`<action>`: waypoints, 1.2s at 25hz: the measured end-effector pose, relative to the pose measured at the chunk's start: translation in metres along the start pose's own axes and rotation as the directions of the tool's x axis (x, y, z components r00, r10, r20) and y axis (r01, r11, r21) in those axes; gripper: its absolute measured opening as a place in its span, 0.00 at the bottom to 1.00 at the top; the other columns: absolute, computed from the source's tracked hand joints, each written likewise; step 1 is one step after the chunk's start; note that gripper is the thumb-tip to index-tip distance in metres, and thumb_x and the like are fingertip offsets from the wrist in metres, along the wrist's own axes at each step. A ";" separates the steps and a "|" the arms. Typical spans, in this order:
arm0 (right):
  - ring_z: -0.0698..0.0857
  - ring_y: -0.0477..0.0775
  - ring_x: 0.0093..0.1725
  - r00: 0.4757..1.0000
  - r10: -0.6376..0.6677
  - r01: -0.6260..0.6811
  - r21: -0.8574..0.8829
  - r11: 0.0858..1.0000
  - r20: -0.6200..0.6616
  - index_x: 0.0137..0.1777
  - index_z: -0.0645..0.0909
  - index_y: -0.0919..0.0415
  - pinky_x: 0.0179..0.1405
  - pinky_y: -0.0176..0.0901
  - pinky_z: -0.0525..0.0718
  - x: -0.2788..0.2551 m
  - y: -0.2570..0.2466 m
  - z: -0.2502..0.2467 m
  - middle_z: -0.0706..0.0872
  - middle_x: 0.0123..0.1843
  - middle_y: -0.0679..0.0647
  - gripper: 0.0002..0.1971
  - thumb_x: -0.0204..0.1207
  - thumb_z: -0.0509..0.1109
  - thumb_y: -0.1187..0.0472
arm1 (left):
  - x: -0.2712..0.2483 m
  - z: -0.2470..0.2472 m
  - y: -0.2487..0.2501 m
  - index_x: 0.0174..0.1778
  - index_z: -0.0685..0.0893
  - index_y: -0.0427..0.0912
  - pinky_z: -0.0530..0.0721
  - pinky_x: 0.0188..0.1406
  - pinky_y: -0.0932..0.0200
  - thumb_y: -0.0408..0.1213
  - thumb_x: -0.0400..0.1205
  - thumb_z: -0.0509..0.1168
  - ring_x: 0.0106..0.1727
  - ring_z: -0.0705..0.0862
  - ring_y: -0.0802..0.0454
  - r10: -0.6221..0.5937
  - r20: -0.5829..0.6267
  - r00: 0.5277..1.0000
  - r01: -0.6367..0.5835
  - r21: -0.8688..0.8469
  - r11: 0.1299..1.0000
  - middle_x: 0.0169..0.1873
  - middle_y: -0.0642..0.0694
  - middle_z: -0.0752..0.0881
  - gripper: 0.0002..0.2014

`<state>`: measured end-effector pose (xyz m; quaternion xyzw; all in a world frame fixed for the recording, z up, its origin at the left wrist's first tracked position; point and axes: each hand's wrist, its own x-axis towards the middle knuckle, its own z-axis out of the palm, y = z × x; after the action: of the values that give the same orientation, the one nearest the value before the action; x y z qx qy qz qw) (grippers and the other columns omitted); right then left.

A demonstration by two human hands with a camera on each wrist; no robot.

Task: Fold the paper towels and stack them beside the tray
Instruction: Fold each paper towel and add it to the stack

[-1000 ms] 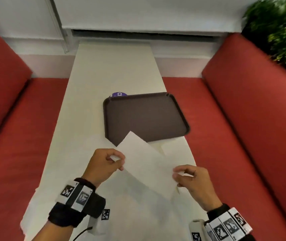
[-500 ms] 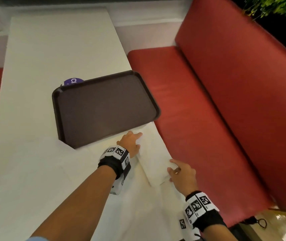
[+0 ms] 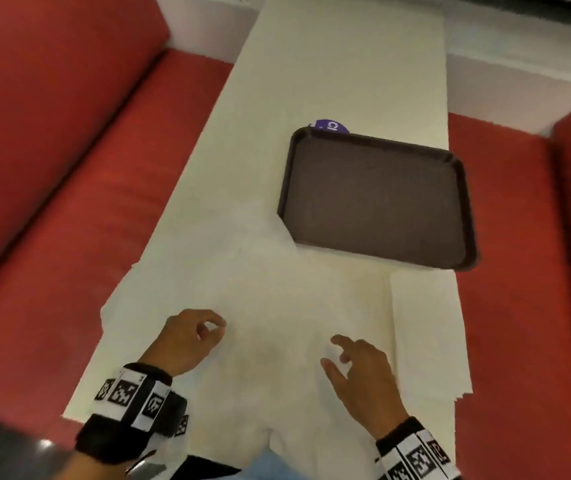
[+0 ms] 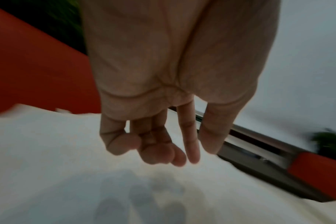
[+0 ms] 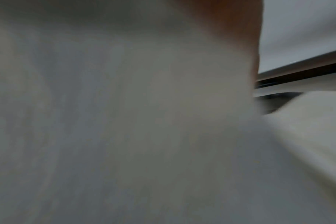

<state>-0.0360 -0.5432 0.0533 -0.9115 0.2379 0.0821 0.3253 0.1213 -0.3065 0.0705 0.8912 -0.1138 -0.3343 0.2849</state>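
Observation:
A dark brown tray lies on the right half of the white table. Just in front of it, along the table's right edge, sits a stack of folded paper towels. Unfolded white towels cover the near end of the table. My left hand hovers over them with loosely curled fingers; in the left wrist view this left hand holds nothing. My right hand reaches over the same sheets with relaxed, spread fingers. The right wrist view is a white blur.
A purple disc peeks out behind the tray's far rim. Red bench seats run along the left side and the right side of the table. The table's far half is bare white surface.
Both hands have left the folded towel by the tray and moved back toward me over the spread sheets. The head view has swung left.

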 end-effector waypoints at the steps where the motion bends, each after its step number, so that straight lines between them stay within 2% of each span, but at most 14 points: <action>1: 0.84 0.51 0.44 0.990 -0.122 0.126 -0.051 0.991 0.072 0.64 0.83 0.53 0.48 0.47 0.86 0.008 -0.019 0.014 0.85 0.45 0.50 0.19 0.74 0.73 0.49 | -0.022 -0.007 -0.029 0.43 0.84 0.53 0.69 0.31 0.77 0.41 0.80 0.66 0.34 0.79 0.64 -0.086 -0.004 0.996 0.086 -0.004 0.996 0.34 0.55 0.81 0.03; 3: 0.87 0.56 0.47 0.911 -0.346 0.382 -0.143 0.913 0.226 0.61 0.84 0.56 0.45 0.51 0.87 0.026 -0.059 0.039 0.87 0.51 0.55 0.21 0.70 0.72 0.48 | -0.061 -0.009 -0.081 0.37 0.83 0.51 0.67 0.26 0.75 0.41 0.80 0.65 0.31 0.75 0.64 -0.239 0.013 0.971 0.239 0.006 0.971 0.30 0.57 0.77 0.06; 6: 0.88 0.63 0.48 0.749 -0.542 0.648 -0.248 0.720 0.381 0.59 0.84 0.60 0.40 0.55 0.85 0.053 -0.121 0.075 0.86 0.56 0.61 0.24 0.63 0.81 0.55 | -0.107 0.002 -0.142 0.24 0.76 0.50 0.66 0.25 0.71 0.41 0.80 0.65 0.28 0.72 0.63 -0.390 0.028 0.921 0.390 -0.006 0.921 0.26 0.57 0.74 0.16; 8: 0.83 0.67 0.60 0.669 -0.562 0.726 -0.266 0.635 0.486 0.68 0.78 0.62 0.51 0.59 0.81 0.062 -0.162 0.091 0.79 0.68 0.64 0.27 0.69 0.78 0.56 | -0.127 0.015 -0.170 0.22 0.75 0.48 0.69 0.29 0.65 0.43 0.79 0.65 0.30 0.76 0.59 -0.465 0.036 0.885 0.465 0.004 0.885 0.27 0.54 0.76 0.17; 10: 0.71 0.63 0.72 0.611 -0.519 0.766 -0.280 0.579 0.598 0.77 0.66 0.59 0.64 0.56 0.72 0.070 -0.196 0.108 0.66 0.79 0.60 0.30 0.78 0.69 0.54 | -0.143 0.027 -0.188 0.28 0.81 0.45 0.72 0.33 0.63 0.44 0.79 0.64 0.36 0.79 0.55 -0.520 0.065 0.852 0.521 0.008 0.854 0.31 0.51 0.80 0.13; 12: 0.67 0.62 0.74 0.549 -0.439 0.810 -0.322 0.490 0.711 0.79 0.61 0.57 0.67 0.55 0.68 0.068 -0.219 0.123 0.63 0.79 0.58 0.32 0.78 0.68 0.52 | -0.154 0.037 -0.197 0.30 0.82 0.46 0.71 0.34 0.65 0.44 0.79 0.65 0.38 0.79 0.57 -0.520 0.080 0.851 0.524 -0.050 0.850 0.36 0.51 0.83 0.12; 14: 0.69 0.62 0.72 0.491 -0.371 0.853 -0.348 0.390 0.788 0.78 0.61 0.56 0.66 0.58 0.69 0.062 -0.225 0.138 0.64 0.76 0.58 0.34 0.75 0.72 0.55 | -0.159 0.043 -0.200 0.25 0.79 0.51 0.70 0.38 0.65 0.44 0.78 0.66 0.40 0.78 0.58 -0.505 0.048 0.862 0.507 -0.126 0.853 0.40 0.51 0.84 0.14; 16: 0.70 0.62 0.69 0.490 -0.308 0.859 -0.392 0.329 0.816 0.76 0.62 0.56 0.64 0.59 0.70 0.058 -0.218 0.147 0.67 0.74 0.58 0.35 0.72 0.75 0.61 | -0.161 0.045 -0.205 0.23 0.78 0.51 0.71 0.40 0.63 0.44 0.78 0.67 0.39 0.78 0.57 -0.506 0.037 0.862 0.503 -0.179 0.845 0.39 0.50 0.84 0.16; 18: 0.74 0.62 0.66 0.503 -0.300 0.849 -0.400 0.344 0.811 0.74 0.64 0.58 0.63 0.57 0.69 0.060 -0.209 0.149 0.73 0.69 0.58 0.31 0.73 0.72 0.66 | -0.161 0.046 -0.209 0.25 0.80 0.49 0.73 0.40 0.63 0.44 0.79 0.67 0.39 0.80 0.57 -0.519 0.026 0.854 0.511 -0.227 0.829 0.38 0.50 0.85 0.15; 20: 0.75 0.62 0.65 0.482 -0.306 0.858 -0.372 0.353 0.821 0.71 0.68 0.58 0.63 0.56 0.68 0.059 -0.206 0.147 0.76 0.66 0.58 0.25 0.75 0.69 0.67 | -0.161 0.043 -0.214 0.26 0.81 0.48 0.75 0.41 0.64 0.43 0.79 0.66 0.41 0.82 0.56 -0.524 0.009 0.852 0.510 -0.245 0.825 0.38 0.50 0.86 0.14; 22: 0.74 0.63 0.65 0.464 -0.348 0.871 -0.348 0.347 0.815 0.70 0.70 0.58 0.61 0.56 0.68 0.059 -0.208 0.146 0.74 0.67 0.60 0.23 0.75 0.68 0.65 | -0.160 0.039 -0.216 0.25 0.79 0.48 0.72 0.37 0.66 0.42 0.79 0.66 0.37 0.79 0.57 -0.520 -0.009 0.854 0.502 -0.249 0.828 0.32 0.52 0.82 0.15; 24: 0.71 0.63 0.67 0.502 -0.396 0.849 -0.353 0.393 0.769 0.74 0.67 0.56 0.62 0.56 0.69 0.067 -0.219 0.149 0.69 0.70 0.60 0.28 0.75 0.69 0.59 | -0.159 0.033 -0.214 0.23 0.76 0.48 0.70 0.31 0.70 0.41 0.78 0.67 0.33 0.76 0.58 -0.516 -0.030 0.856 0.494 -0.246 0.834 0.27 0.53 0.79 0.16; 27: 0.63 0.62 0.76 0.573 -0.448 0.811 -0.393 0.435 0.686 0.80 0.58 0.54 0.70 0.60 0.66 0.093 -0.254 0.163 0.61 0.79 0.59 0.31 0.79 0.65 0.53 | -0.158 0.025 -0.206 0.24 0.75 0.48 0.68 0.29 0.72 0.41 0.78 0.67 0.32 0.76 0.59 -0.505 -0.091 0.858 0.471 -0.251 0.846 0.28 0.53 0.78 0.16; 30: 0.53 0.62 0.82 0.625 -0.370 0.765 -0.446 0.465 0.687 0.81 0.53 0.54 0.77 0.65 0.56 0.126 -0.292 0.186 0.58 0.82 0.58 0.30 0.83 0.57 0.48 | -0.160 0.021 -0.195 0.24 0.74 0.51 0.68 0.31 0.73 0.41 0.78 0.67 0.32 0.75 0.60 -0.473 -0.151 0.868 0.427 -0.259 0.867 0.27 0.56 0.77 0.17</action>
<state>0.2171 -0.2767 0.0323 -0.9299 -0.2382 0.2801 0.0062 -0.0102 -0.0940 0.0290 0.8864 0.1658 -0.3066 0.3046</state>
